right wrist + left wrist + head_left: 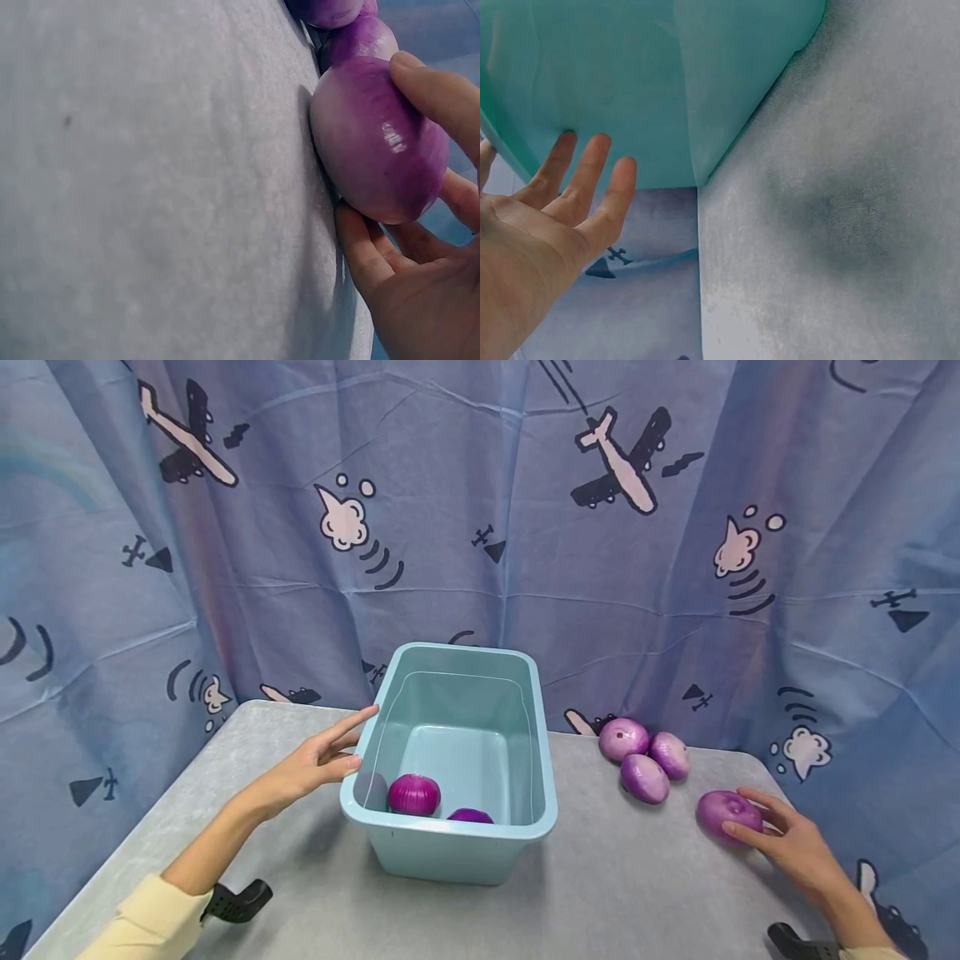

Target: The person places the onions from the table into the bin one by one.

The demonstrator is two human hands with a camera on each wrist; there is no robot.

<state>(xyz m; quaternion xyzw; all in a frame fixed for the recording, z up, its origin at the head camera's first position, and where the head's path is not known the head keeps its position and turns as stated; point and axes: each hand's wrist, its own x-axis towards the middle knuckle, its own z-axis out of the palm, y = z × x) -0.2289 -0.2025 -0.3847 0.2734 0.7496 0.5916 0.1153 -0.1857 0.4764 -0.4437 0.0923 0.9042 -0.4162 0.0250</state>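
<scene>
At the table's right side, my right hand (pixel 798 852) has its thumb and fingers around a purple onion (pixel 729 815), low at the tabletop. The right wrist view shows the thumb on one side of this onion (pixel 379 142) and fingers curled under the other. My left hand (pixel 311 767) rests against the left side of a light blue plastic bin (pixel 540 760), fingers extended along its rim. In the left wrist view those fingers lie loosely spread by the bin's wall (pixel 615 82). Inside the bin lie a deep purple onion (pixel 414 795) and another onion (pixel 470 816), partly hidden by the front rim.
Three more purple onions, among them the front one (pixel 644 778), sit in a cluster near the back edge of the grey table (pixel 615 893). A blue curtain (pixel 465 485) printed with airplanes hangs behind and around the table.
</scene>
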